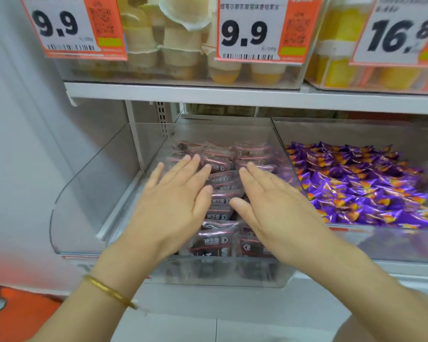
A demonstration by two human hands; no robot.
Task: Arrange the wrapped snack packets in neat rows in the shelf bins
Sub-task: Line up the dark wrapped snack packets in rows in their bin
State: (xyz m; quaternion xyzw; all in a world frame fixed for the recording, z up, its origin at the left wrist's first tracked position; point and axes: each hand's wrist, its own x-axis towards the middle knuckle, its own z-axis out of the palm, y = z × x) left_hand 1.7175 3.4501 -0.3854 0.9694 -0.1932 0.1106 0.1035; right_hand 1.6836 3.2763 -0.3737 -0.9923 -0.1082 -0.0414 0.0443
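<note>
Both hands lie flat, fingers straight and holding nothing: left hand (169,208) and right hand (279,213) press on dark maroon wrapped snack packets (220,191), rowed inside the clear plastic shelf bin (89,183). Purple foil-wrapped candies (361,183) fill the adjacent bin.

The left hand (168,206) and the right hand (277,211) spread flat over the dark packets (220,201), so many packets under them are hidden. The front of the bin (84,193) is foggy, and the packets behind it are a blur. The price tags (252,33) hide part of the cups (181,45), and their small print is too blurry to read. The 16.8 tag (400,33) and the purple packets (356,183) are cut off by the right edge. Both arms run off the bottom edge.
</note>
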